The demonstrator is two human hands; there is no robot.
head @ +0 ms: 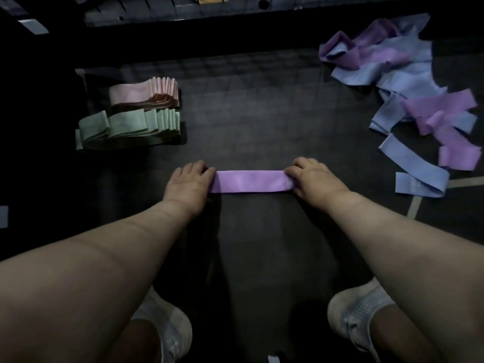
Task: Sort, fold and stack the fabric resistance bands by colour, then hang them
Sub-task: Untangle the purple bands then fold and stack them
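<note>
Dim room, dark floor (251,121)

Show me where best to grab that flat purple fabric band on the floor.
By its two short ends, from above, one grip per side, as the left hand and right hand hold the flat purple fabric band. It lies flat, long left to right, so the ends give edges to pinch.

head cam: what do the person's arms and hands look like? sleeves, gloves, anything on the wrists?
The left hand and right hand are bare, with no gloves. No rings, watch or wristband show. The left forearm and right forearm are uncovered up to the frame edge, so no sleeve is in view. No markings can be made out in the dim light.
</note>
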